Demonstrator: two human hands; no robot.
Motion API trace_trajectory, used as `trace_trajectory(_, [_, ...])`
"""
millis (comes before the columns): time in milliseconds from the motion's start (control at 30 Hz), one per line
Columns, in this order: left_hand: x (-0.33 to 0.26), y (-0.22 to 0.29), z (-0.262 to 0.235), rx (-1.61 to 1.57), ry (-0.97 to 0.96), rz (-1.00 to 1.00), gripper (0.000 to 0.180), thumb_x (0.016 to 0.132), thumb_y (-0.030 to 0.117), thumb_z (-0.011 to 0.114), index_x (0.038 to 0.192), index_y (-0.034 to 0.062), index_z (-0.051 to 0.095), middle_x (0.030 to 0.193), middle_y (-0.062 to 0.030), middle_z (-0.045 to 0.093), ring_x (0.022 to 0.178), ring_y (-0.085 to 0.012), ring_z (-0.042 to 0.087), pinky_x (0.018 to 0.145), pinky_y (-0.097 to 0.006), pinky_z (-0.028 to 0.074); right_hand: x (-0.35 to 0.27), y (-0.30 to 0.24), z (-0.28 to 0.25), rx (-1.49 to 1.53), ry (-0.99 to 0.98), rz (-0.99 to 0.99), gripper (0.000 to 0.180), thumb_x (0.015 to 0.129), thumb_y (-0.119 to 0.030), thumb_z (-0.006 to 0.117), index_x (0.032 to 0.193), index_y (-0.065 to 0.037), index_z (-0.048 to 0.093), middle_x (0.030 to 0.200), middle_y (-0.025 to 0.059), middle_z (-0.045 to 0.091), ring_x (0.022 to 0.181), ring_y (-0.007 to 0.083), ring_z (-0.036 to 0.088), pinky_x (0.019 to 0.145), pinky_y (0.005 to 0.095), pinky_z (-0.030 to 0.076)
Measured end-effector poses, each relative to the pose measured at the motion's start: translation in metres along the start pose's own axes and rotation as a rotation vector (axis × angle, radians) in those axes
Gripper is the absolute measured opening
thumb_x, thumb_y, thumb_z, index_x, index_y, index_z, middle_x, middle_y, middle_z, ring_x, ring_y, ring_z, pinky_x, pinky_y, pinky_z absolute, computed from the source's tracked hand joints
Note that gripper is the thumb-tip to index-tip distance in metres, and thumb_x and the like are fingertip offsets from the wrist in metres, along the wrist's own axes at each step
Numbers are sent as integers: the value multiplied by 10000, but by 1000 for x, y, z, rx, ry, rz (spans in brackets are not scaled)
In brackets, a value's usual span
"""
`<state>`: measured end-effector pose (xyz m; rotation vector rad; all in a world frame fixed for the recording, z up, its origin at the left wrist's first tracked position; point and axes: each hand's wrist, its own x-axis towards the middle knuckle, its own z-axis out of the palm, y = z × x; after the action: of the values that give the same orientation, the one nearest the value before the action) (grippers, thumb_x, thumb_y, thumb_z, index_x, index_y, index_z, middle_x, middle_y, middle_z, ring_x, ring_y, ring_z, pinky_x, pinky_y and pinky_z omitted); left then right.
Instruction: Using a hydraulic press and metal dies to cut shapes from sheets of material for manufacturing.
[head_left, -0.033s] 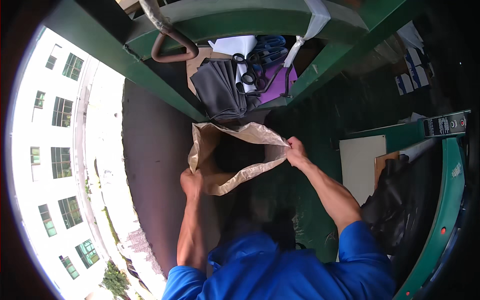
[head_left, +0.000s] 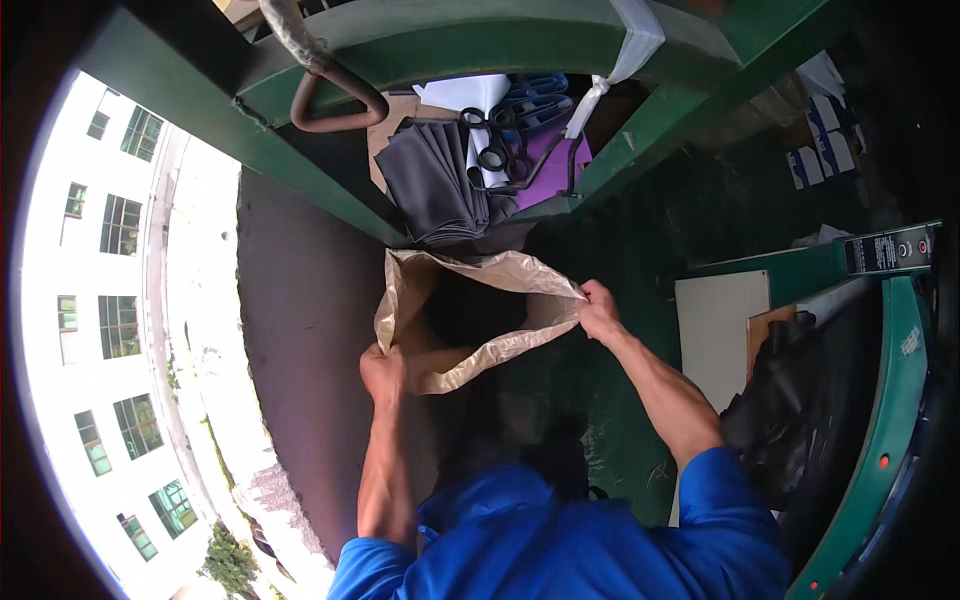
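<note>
A tan, crinkled sack (head_left: 484, 358) hangs in front of me with its mouth spread wide. My left hand (head_left: 384, 373) is closed on the near left corner of its rim. At the right corner, my right hand (head_left: 599, 312) pinches the edge, with that arm stretched out. The sack's inner walls look brown near the top. Deeper down it is too dark to make out whether anything lies inside.
Beyond the sack, a green machine frame (head_left: 640, 140) surrounds stacked dark grey sheets (head_left: 430, 180), black-handled scissors (head_left: 492, 158) and a purple sheet (head_left: 553, 180). A bent metal handle (head_left: 340, 124) hangs above. To the right are a pale board (head_left: 722, 335) and black material (head_left: 790, 410).
The scene sits slightly differently in the picture, with the sack's right corner a little farther right and lower. Both hands keep their hold on the rim.
</note>
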<state>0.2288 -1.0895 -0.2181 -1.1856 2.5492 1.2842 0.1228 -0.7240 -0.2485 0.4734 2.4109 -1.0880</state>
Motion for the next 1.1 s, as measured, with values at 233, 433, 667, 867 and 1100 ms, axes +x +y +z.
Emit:
trace_trajectory(233, [38,-28,9,-10,89,-28,222,818,130,624,909,-65,678,789,-170,695,730,-191,679,699,-375,528,19,-21,32,100,-10,252,306,915,-254,597,1141,-49,576,1007,142,659,803,265,678,592,403,578])
trace_trajectory(433, [14,-54,4,-683,-363,-309,286,873,225,687,1075,28,636,870,-33,650,735,-142,626,593,-304,530,10,-19,37,301,-109,64,626,832,-475,682,1312,-116,503,1246,120,600,1178,295,566,1026,539,390])
trace_trajectory(667, [-12,-19,-7,-224,-261,-89,161,853,89,666,944,-4,571,797,-66,598,660,-154,611,533,-303,547,25,46,53,1211,-303,391,327,950,-365,616,1170,-123,602,1074,43,653,1015,188,611,867,410,510])
trace_trajectory(867, [15,-63,-18,48,38,88,176,759,60,616,825,-80,534,771,-158,599,700,-216,527,660,-376,463,-6,32,68,273,373,2,221,781,-251,724,877,-62,662,841,153,706,754,272,691,686,386,538])
trace_trajectory(1100, [-23,15,9,326,353,358,497,778,171,668,1119,-159,521,1047,-333,605,1010,-436,609,888,-478,480,-76,13,4,153,-46,-137,223,820,-165,611,992,-27,638,922,235,672,887,388,670,735,477,513])
